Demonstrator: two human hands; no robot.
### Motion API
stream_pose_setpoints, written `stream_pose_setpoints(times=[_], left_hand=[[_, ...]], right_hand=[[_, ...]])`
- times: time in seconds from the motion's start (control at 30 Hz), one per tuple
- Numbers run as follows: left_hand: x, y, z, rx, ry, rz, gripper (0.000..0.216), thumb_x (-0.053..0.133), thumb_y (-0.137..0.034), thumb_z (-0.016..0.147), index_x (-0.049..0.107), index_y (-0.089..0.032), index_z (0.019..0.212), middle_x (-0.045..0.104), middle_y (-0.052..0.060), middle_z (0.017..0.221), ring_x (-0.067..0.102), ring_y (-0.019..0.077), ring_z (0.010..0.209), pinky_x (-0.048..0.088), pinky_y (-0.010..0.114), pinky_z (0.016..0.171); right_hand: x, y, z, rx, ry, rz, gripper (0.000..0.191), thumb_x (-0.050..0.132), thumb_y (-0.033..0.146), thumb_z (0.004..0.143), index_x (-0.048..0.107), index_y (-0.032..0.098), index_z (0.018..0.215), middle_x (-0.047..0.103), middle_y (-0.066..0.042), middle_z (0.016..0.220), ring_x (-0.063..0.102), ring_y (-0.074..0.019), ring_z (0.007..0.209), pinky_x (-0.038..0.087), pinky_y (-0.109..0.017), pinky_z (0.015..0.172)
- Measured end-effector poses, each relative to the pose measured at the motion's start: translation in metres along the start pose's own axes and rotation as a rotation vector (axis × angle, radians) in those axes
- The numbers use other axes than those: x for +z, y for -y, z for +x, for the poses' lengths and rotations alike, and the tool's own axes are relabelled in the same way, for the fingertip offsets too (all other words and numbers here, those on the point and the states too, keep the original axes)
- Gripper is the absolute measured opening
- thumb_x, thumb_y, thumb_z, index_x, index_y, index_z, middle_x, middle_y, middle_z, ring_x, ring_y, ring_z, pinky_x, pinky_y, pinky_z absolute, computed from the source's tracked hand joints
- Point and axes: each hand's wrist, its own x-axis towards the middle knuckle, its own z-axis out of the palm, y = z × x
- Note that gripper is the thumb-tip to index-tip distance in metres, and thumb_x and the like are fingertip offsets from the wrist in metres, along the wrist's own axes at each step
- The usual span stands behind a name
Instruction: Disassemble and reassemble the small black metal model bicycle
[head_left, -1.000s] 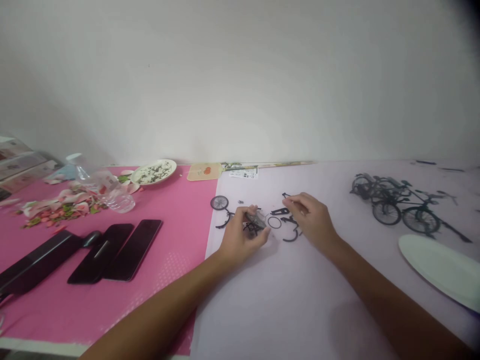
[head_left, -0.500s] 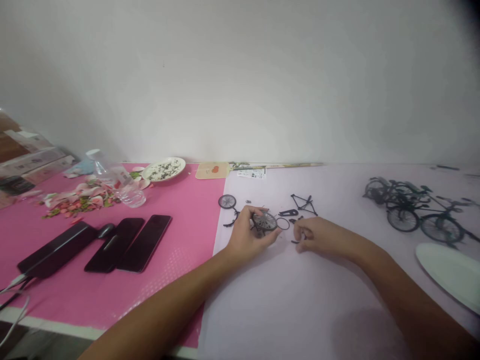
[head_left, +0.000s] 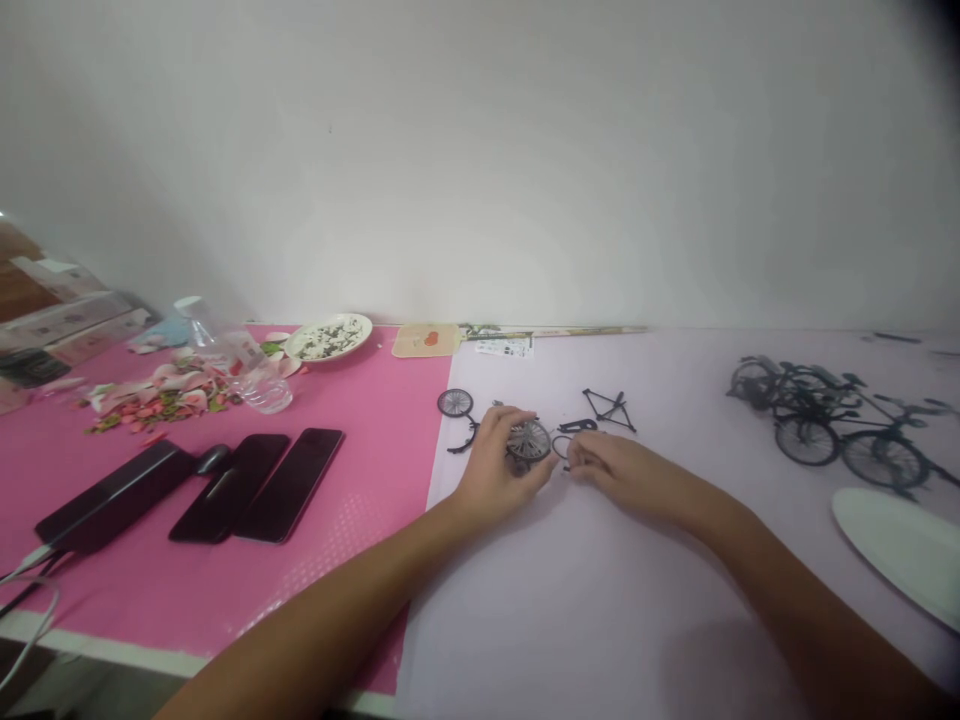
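My left hand (head_left: 495, 468) is closed round a small spoked model wheel (head_left: 529, 439), held just above the pale table cover. My right hand (head_left: 616, 467) rests beside it with fingers pinched near a thin black ring (head_left: 561, 446); what it grips is too small to name. Loose black bicycle parts lie around: another wheel (head_left: 454, 402), a triangular frame (head_left: 609, 408), a curved mudguard (head_left: 463, 444).
Assembled model bicycles (head_left: 832, 415) stand at the right, with a white plate (head_left: 896, 545) in front. On the pink mat are three dark phones (head_left: 247, 487), a plastic bottle (head_left: 232, 356), wrappers (head_left: 154, 395) and a dish (head_left: 328, 337).
My right hand left the frame piece, drew back, then moved in toward the wheel and ring. My left hand lifted the wheel into view. The camera shifted slightly left.
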Motion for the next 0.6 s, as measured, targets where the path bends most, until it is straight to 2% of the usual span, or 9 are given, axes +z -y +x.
stream_pose_setpoints(times=[0.17, 0.37, 0.47, 0.6], left_hand=[[0.0, 0.0, 0.0, 0.015, -0.013, -0.011, 0.058, 0.074, -0.03, 0.09, 0.048, -0.023, 0.142, 0.055, 0.013, 0.136, 0.054, 0.0283, 0.129, 0.044, 0.046, 0.111], [-0.001, -0.001, -0.001, 0.006, 0.005, -0.002, 0.061, 0.076, -0.025, 0.084, 0.05, -0.024, 0.14, 0.056, 0.012, 0.136, 0.055, 0.0296, 0.126, 0.045, 0.047, 0.11], [-0.002, -0.002, -0.002, 0.001, 0.013, 0.005, 0.063, 0.078, -0.021, 0.079, 0.052, -0.024, 0.137, 0.058, 0.012, 0.134, 0.056, 0.0301, 0.125, 0.046, 0.046, 0.109], [-0.001, -0.002, -0.001, 0.009, 0.033, 0.009, 0.066, 0.08, -0.018, 0.075, 0.053, -0.024, 0.135, 0.059, 0.011, 0.132, 0.057, 0.0295, 0.124, 0.047, 0.046, 0.108]], right_hand=[[0.003, 0.006, 0.002, -0.037, -0.116, -0.009, 0.018, 0.048, 0.032, 0.101, 0.06, 0.024, 0.09, 0.067, -0.005, 0.095, 0.063, -0.0231, 0.082, 0.046, -0.031, 0.071], [0.006, 0.003, 0.011, -0.039, -0.305, -0.079, 0.023, 0.043, 0.037, 0.105, 0.057, 0.024, 0.093, 0.062, -0.005, 0.099, 0.061, -0.0207, 0.077, 0.045, -0.033, 0.07], [0.013, 0.0, 0.014, -0.088, -0.386, 0.0, 0.02, 0.047, 0.037, 0.105, 0.058, 0.024, 0.095, 0.064, -0.005, 0.098, 0.062, -0.0217, 0.082, 0.047, -0.033, 0.073], [0.025, -0.001, 0.017, -0.046, -0.447, 0.249, 0.024, 0.054, 0.045, 0.103, 0.062, 0.023, 0.096, 0.066, -0.003, 0.084, 0.062, -0.0209, 0.074, 0.048, -0.033, 0.07]])
